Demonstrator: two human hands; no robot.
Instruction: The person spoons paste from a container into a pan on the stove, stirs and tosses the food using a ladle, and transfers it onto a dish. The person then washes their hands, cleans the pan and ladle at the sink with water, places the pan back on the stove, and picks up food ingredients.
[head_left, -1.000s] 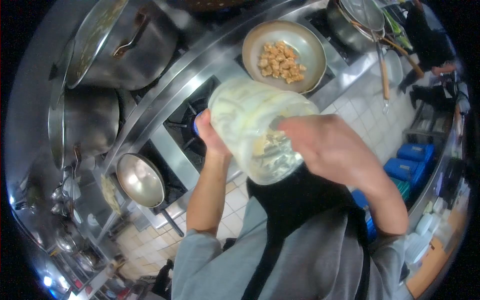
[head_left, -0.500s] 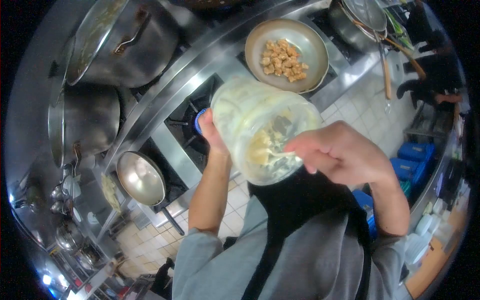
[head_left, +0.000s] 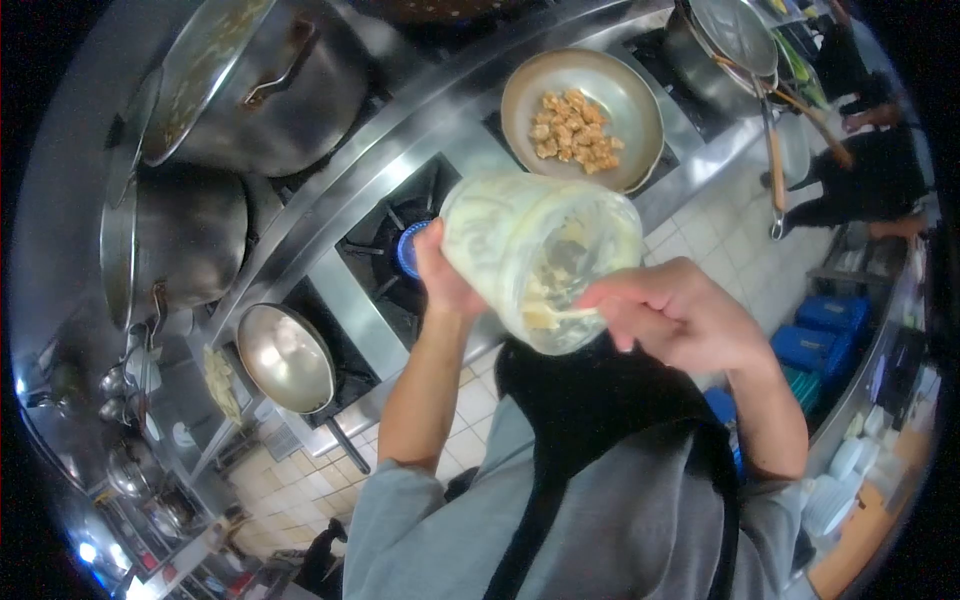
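A large translucent container [head_left: 490,225], smeared inside with a pale creamy substance, is tilted with its open mouth toward the lower right. My left hand [head_left: 443,270] grips its left side. At the mouth, my right hand [head_left: 675,318] is closed round the end of a thin pale utensil [head_left: 572,314] that reaches inside. Behind the container, a wide pan [head_left: 635,100] on the stove holds browned chunks [head_left: 575,130]. A blue burner flame [head_left: 408,250] shows just left of my left hand.
An empty frying pan [head_left: 285,358] sits at the lower left of the stove. Large steel pots [head_left: 190,235] stand at the left. Strainers and a pot [head_left: 700,65] are at the upper right. A person in dark clothes [head_left: 870,180] is at the far right, near blue bins [head_left: 832,312].
The container and my left hand have shifted slightly to the right in view. My right hand has moved slightly down, still at the mouth. The stove and pans appear slightly shifted too.
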